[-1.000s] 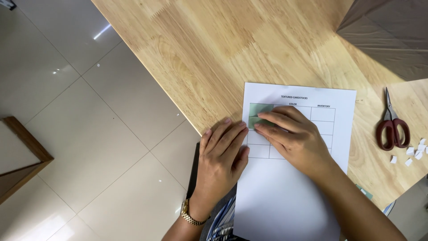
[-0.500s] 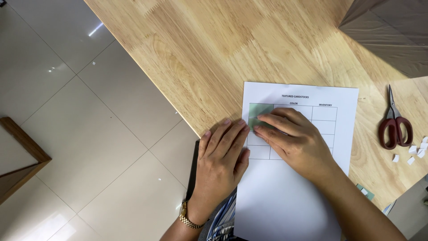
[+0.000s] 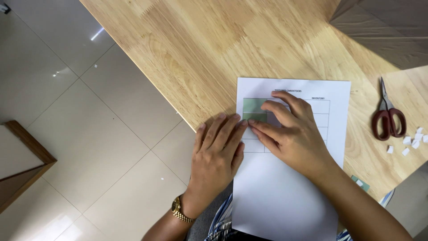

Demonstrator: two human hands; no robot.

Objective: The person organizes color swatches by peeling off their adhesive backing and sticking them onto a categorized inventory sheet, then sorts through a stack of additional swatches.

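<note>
Head view, looking down: left hand (image 3: 218,154) with gold wristwatch (image 3: 180,209) lying flat, fingers together, pinning the left edge of a white printed paper sheet (image 3: 285,196) overhanging the near edge of a light wooden table (image 3: 200,53). Right hand (image 3: 292,129) pressing spread fingertips onto a small green card rectangle (image 3: 254,107) sitting in the sheet's grid, upper left cell. Further right, lying closed: red-handled scissors (image 3: 388,117), beside scattered white paper scraps (image 3: 412,142). Beyond, grey cloth (image 3: 388,27) covering the far corner.
</note>
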